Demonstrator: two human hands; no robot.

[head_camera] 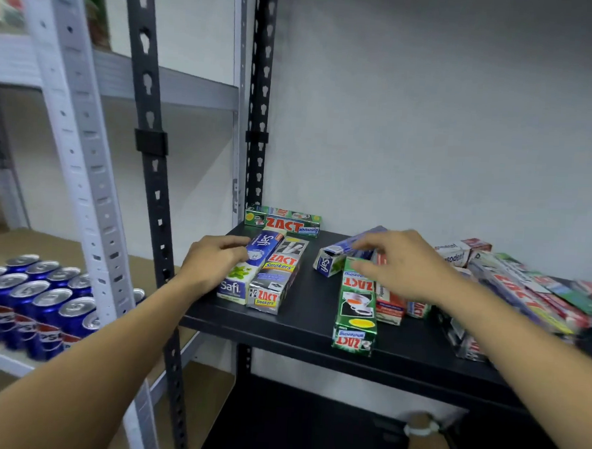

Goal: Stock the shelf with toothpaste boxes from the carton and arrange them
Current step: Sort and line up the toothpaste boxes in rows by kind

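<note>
At centre left of the frame, on the black shelf [303, 324], the left hand [213, 261] curls its fingers [233, 243] over a blue toothpaste box [251, 266] lying beside a silver box [278, 278]. Right of centre, the right hand [405, 264] reaches a tilted second blue box [341, 257] above a green box [355, 306]. Its fingers [365, 244] are blurred, so I cannot tell whether they are pinching or only touching. More boxes [531, 291] pile at far right, and soda cans [37, 300] stand lower left.
</note>
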